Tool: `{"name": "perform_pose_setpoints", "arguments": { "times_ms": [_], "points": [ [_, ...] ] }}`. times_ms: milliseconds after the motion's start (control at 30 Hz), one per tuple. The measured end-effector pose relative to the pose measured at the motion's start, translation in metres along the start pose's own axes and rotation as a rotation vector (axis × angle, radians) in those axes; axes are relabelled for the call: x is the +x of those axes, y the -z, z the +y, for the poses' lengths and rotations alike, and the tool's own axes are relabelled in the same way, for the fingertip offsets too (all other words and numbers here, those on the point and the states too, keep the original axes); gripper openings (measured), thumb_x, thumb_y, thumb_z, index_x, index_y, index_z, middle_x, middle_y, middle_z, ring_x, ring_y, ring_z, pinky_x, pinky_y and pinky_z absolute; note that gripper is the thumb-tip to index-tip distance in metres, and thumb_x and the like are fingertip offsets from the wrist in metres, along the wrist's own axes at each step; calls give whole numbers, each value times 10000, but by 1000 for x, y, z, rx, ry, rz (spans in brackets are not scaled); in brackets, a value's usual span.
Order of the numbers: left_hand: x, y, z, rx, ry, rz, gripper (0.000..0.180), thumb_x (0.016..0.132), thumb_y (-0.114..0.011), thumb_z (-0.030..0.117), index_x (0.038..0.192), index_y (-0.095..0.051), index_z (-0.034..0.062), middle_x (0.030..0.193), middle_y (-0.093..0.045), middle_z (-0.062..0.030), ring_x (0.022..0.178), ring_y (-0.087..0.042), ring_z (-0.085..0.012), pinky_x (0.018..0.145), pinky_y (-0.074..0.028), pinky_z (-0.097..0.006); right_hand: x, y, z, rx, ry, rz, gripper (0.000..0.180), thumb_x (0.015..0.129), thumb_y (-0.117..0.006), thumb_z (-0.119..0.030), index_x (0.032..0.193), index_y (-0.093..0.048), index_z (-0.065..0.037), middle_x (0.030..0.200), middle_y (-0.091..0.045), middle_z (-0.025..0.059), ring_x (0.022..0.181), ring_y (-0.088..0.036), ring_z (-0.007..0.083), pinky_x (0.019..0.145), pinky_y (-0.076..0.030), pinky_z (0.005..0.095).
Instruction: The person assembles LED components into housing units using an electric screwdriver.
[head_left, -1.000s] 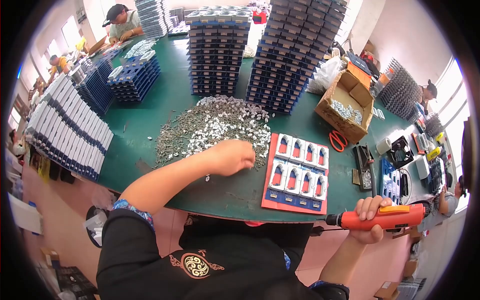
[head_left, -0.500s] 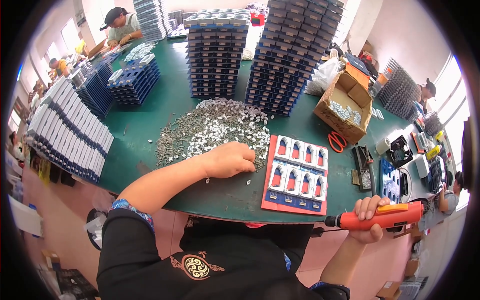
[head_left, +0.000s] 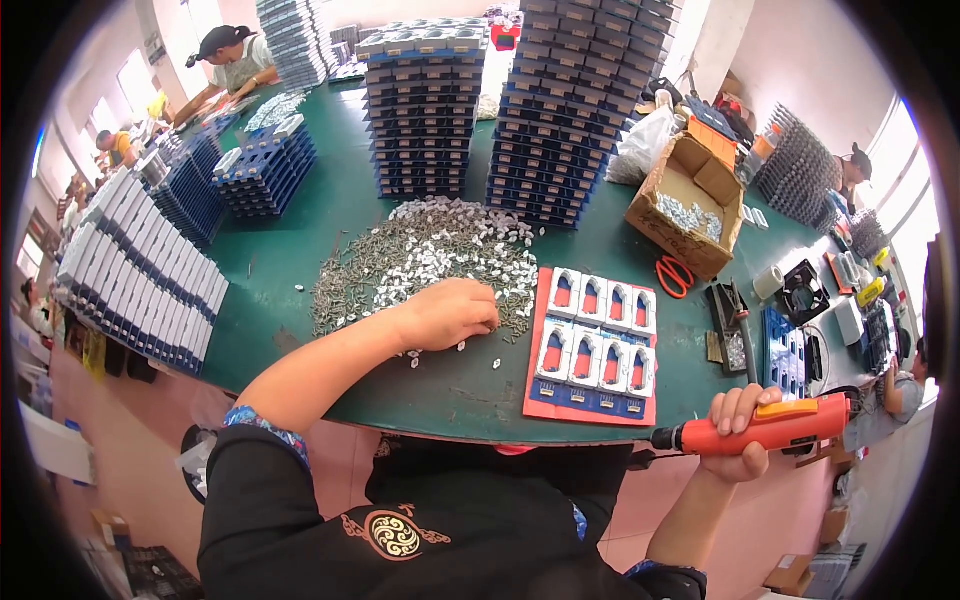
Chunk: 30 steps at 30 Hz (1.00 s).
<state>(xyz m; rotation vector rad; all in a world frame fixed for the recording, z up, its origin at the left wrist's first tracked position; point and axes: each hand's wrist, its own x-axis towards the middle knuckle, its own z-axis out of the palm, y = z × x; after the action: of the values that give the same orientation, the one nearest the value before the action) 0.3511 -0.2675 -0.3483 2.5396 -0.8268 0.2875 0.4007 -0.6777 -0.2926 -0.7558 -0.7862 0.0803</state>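
Note:
My left hand rests at the near side of a spread pile of screws and small white plastic pieces. Its fingers are curled together; what they hold, if anything, is hidden. In my right hand is a red electric screwdriver with an orange lever, lying level past the table's front edge, its tip toward the left. Between the hands, a red board bears two rows of white-and-blue housings with red showing through their oval openings.
Tall stacks of blue trays stand behind the pile, with white-and-blue stacks at the left. To the right are a cardboard box holding white pieces, scissors and a black tool tray. Other people work further off.
My left hand has shifted slightly left along the pile's near edge, away from the red board. The screwdriver in my right hand has stayed almost in place.

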Motion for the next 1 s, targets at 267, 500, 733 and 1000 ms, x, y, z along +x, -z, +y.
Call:
{"name": "perform_pose_setpoints", "arguments": {
  "times_ms": [267, 500, 733, 1000],
  "points": [
    [1, 1, 2, 22, -48, 27, 131, 781, -716, 120, 904, -695, 81, 868, -621, -55, 833, -609, -275, 733, -487, -392, -1, 3, -1, -6, -9, 5, 511, 736, -768, -207, 1132, -479, -63, 795, -514, 36, 692, -522, 149, 629, -398, 275],
    [8, -8, 15, 121, -5, 49, 92, 783, -704, 174, 846, -700, 106, 829, -588, -31, 837, -595, -258, 722, -483, -400, -1, 4, 0, -1, -5, 5, 511, 739, -764, -206, 1137, -480, -60, 798, -512, 37, 695, -520, 150, 628, -395, 276],
    [12, -21, 39, 195, 215, 70, 107, 803, -656, 158, 752, -634, 66, 843, -590, -89, 840, -596, -296, 730, -485, -416, -3, 5, 0, 5, -22, 23, 509, 738, -759, -206, 1141, -485, -58, 809, -506, 41, 697, -510, 150, 638, -394, 279],
    [13, -34, 48, 208, 346, 80, 71, 813, -657, 116, 855, -635, 63, 888, -575, -94, 870, -577, -311, 770, -472, -425, -7, 7, -1, -10, -14, 54, 513, 746, -744, -217, 1158, -485, -55, 815, -504, 43, 697, -505, 150, 638, -390, 277]
  ]
}}
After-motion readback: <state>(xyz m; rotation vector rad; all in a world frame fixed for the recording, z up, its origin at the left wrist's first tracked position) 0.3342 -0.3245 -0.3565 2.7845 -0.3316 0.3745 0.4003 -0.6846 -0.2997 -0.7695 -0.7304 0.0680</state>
